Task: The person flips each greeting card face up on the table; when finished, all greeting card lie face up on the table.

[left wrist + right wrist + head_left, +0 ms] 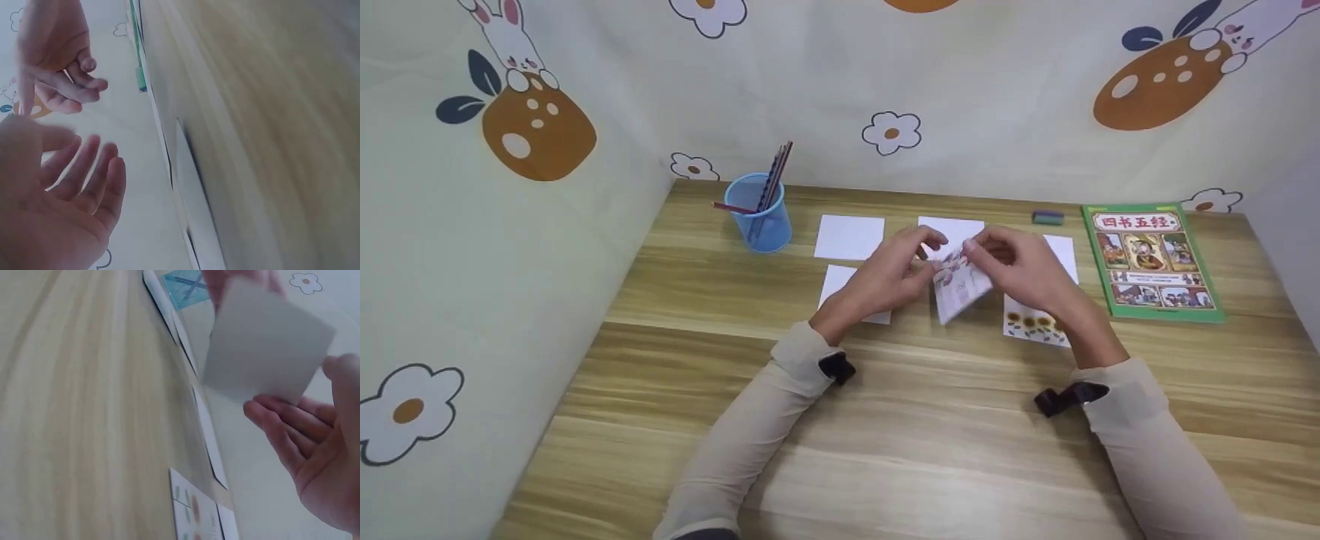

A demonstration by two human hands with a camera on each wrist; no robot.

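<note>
A pale cloth printed with flowers and rabbits fills the top of the frame, cut off at the edges. Below it spreads a wooden table. A green-bordered book lies at right, its long axis running up and down, leaning slightly. Near centre, the right hand pinches a printed card between thumb and fingers. The left hand is beside the card's left edge, fingers loosely curved and a little spread; whether its thumb presses the card is hard to tell. A blue cup stands at upper left of centre.

The held card is above the table, nearly square, with no marked long axis; it tilts, one corner pointing to the bottom of the frame. Its print is too blurred to read, and the right wrist view shows its plain back. Around it lie white cards, some partly hidden by the hands, and a sunflower card, its upper part covered. Pencils lean in the cup. A small green block sits left of the book.
</note>
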